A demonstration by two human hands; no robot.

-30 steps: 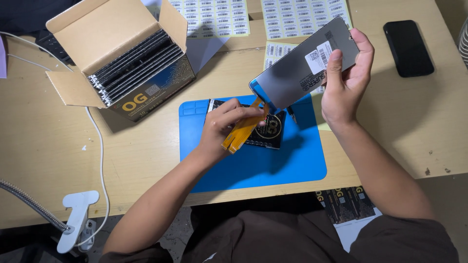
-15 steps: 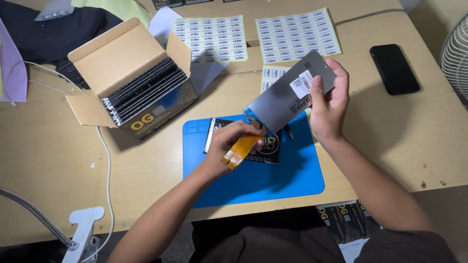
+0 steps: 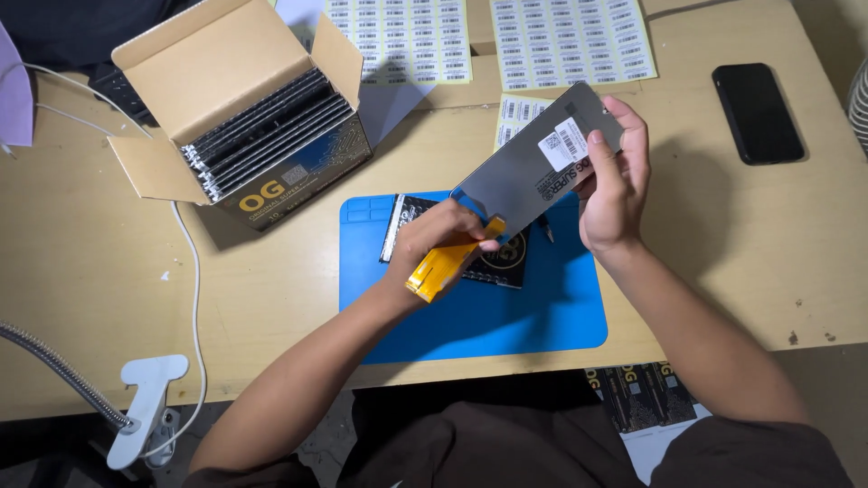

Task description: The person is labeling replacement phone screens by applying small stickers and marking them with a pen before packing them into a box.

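I hold a grey phone display panel (image 3: 524,172) tilted above a blue work mat (image 3: 506,316). My right hand (image 3: 615,185) grips its upper end, thumb beside a white barcode sticker (image 3: 564,145). My left hand (image 3: 434,239) pinches the lower end, where an orange flex cable (image 3: 440,268) hangs from the panel. Under the panel a black printed sleeve (image 3: 493,258) lies flat on the mat, partly hidden by my left hand.
An open cardboard box (image 3: 244,117) packed with several dark panels stands at the back left. Barcode label sheets (image 3: 570,41) lie along the far edge. A black phone (image 3: 757,113) rests at the right. A white clamp (image 3: 145,407) with a gooseneck grips the near left edge.
The panel stays in both hands, with the grip unchanged. The view has shifted, so the box and mat sit differently in frame.
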